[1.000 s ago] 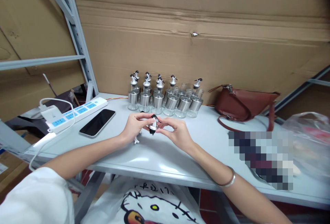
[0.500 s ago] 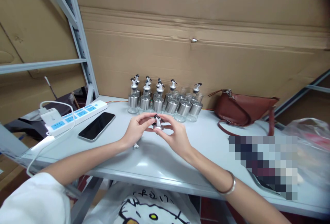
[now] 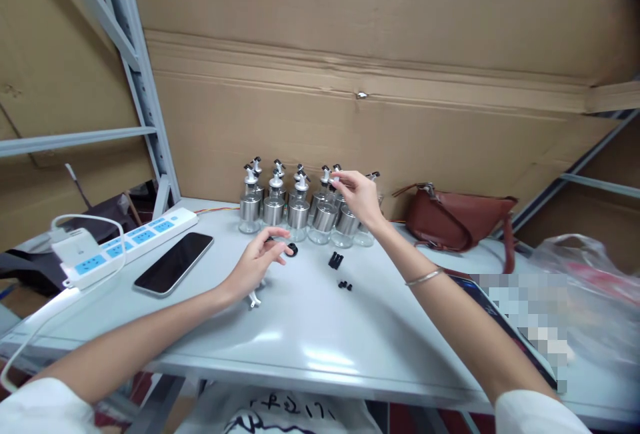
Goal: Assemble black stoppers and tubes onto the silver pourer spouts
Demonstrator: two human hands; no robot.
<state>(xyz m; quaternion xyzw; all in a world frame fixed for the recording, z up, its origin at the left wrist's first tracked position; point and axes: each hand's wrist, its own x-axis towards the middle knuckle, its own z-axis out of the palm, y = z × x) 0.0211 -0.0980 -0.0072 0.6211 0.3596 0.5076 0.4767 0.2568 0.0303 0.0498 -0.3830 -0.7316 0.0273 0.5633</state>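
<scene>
My right hand (image 3: 361,197) reaches over the row of glass bottles, its fingertips pinching a silver-and-black pourer spout (image 3: 337,171) at a bottle's top. Whether the spout is seated in the neck is hidden. Low over the table, my left hand (image 3: 260,259) is open with fingers apart and nothing in it. Beside its fingertips lies a black ring (image 3: 292,249). Part of a white spout piece (image 3: 254,299) shows beneath that hand. Several bottles with steel sleeves (image 3: 298,215) stand in rows, many topped with pourers.
Small black tubes (image 3: 335,260) and black plugs (image 3: 345,285) lie mid-table. A phone (image 3: 175,264) and a power strip (image 3: 135,241) are at left. A brown bag (image 3: 450,217), a plastic bag (image 3: 590,294) and a partly blurred flat item occupy the right. Cardboard (image 3: 300,107) stands behind.
My hands have separated. The right one has carried the pourer spout forward to the bottles, while the left has opened and stayed low. Black parts on the table have come into view.
</scene>
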